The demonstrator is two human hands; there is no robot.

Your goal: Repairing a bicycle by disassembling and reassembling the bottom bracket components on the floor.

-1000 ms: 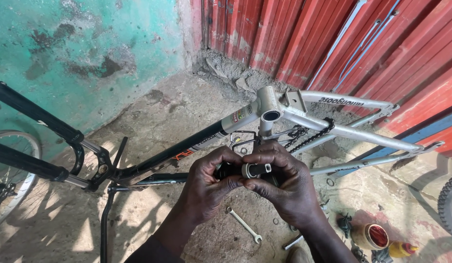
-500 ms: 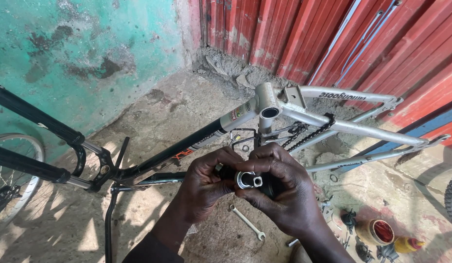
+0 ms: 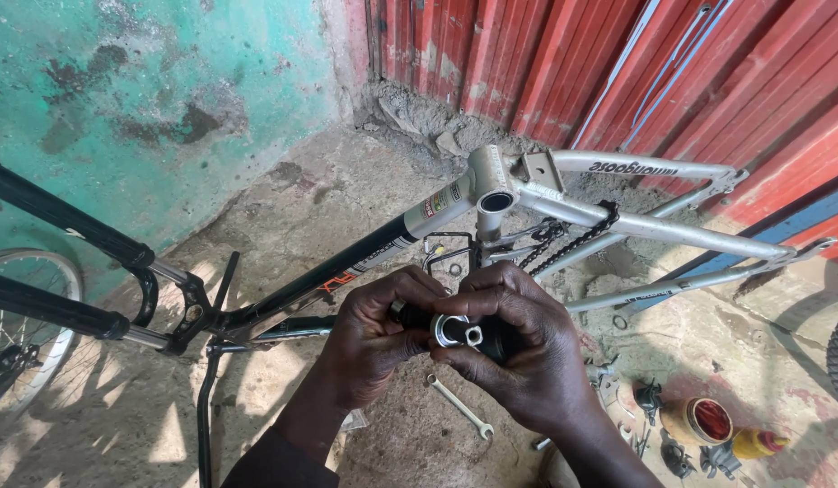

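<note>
Both my hands are wrapped around a black cylindrical bicycle part with a shiny metal ring end [image 3: 458, 333] that faces me. My left hand [image 3: 375, 333] grips its left side and my right hand [image 3: 518, 357] covers its right side, thumb beside the metal end. Just behind my hands lies an upturned silver and black bicycle frame [image 3: 563, 210] with its open bottom bracket shell [image 3: 495, 201] pointing up. A chain [image 3: 572, 237] hangs over the frame's rear stays.
A spanner [image 3: 459, 407] lies on the concrete floor under my hands. A small open tin of red grease [image 3: 703, 420], a yellow bottle [image 3: 758, 443] and small parts sit at lower right. Black fork legs [image 3: 71, 226] and a wheel [image 3: 26, 316] are at left; red corrugated sheet stands behind.
My hands have turned the part slightly, so its metal ring end now faces me more squarely. The view has shifted a little; the frame has not moved.
</note>
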